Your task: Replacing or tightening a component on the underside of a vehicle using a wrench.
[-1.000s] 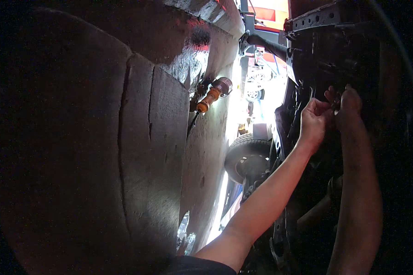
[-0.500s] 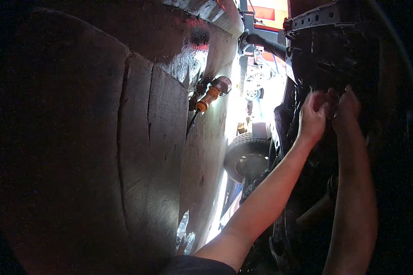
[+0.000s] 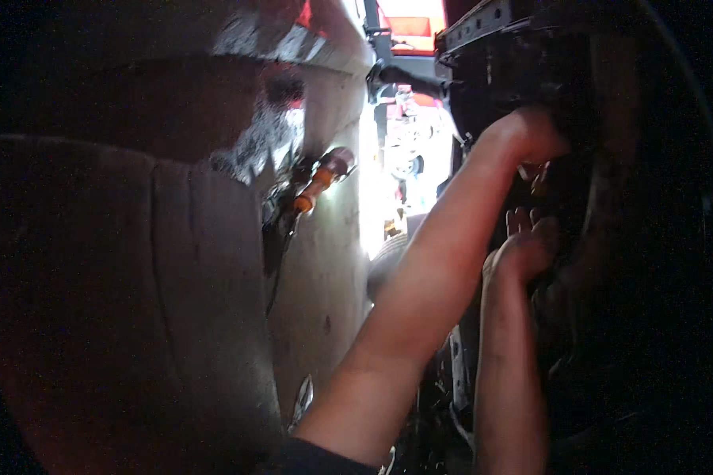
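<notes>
My left hand (image 3: 531, 134) reaches up against the dark underside of a vehicle (image 3: 523, 67), its wrist bent. Motion blur and shadow smear its fingers, and a small bright spot shows just beneath them. I cannot make out what it touches. Lower down, my right hand (image 3: 527, 247) is raised with several fingers pointing up and apart. Nothing shows in it. A gap separates the two hands, and the parts around them are lost in the dark.
A work light with an orange handle (image 3: 315, 190) lies on the stained grey surface (image 3: 309, 261) at left, its cable trailing down. A perforated metal rail (image 3: 475, 28) runs along the top. Behind my left forearm, a tire (image 3: 384, 265) is partly hidden.
My hands, which were close together, have moved apart. The left rose and bent at the wrist; the right dropped below it. The whole view has shifted, with the work light now farther left.
</notes>
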`<move>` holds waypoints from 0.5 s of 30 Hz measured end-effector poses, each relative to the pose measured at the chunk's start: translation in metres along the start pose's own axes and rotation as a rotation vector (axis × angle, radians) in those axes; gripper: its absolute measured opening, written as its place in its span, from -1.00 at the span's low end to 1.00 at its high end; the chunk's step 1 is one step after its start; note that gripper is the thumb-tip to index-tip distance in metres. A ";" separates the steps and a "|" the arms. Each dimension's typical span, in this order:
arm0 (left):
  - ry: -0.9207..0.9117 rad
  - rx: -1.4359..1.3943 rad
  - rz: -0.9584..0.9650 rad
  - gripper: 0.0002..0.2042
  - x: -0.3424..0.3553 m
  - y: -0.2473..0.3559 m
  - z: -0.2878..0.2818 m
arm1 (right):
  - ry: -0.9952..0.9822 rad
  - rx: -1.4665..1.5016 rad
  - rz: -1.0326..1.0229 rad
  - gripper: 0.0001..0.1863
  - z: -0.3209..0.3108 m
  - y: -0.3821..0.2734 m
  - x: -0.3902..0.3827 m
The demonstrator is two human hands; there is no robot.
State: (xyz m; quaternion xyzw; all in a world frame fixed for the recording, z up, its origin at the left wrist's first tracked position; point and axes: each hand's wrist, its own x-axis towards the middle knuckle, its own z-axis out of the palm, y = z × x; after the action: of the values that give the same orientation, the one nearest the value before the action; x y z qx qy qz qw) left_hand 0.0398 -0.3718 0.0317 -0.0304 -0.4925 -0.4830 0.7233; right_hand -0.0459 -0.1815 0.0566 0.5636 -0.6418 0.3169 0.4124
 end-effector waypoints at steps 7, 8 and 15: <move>-0.096 -0.119 0.051 -0.76 -0.023 0.015 0.038 | -0.165 -0.011 -0.242 -0.58 -0.012 -0.045 0.021; -0.020 -0.042 0.152 -0.74 -0.026 0.010 0.041 | -0.186 0.043 -0.172 -0.61 -0.009 -0.048 0.019; 0.211 0.095 0.380 -0.54 -0.038 0.007 0.061 | -0.218 0.420 0.509 -0.70 -0.007 -0.096 0.012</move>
State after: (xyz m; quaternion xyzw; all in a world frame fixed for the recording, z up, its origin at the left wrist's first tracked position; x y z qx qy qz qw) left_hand 0.0011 -0.3114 0.0378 -0.0381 -0.4218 -0.3149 0.8494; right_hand 0.0492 -0.1967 0.0646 0.4887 -0.7228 0.4726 0.1243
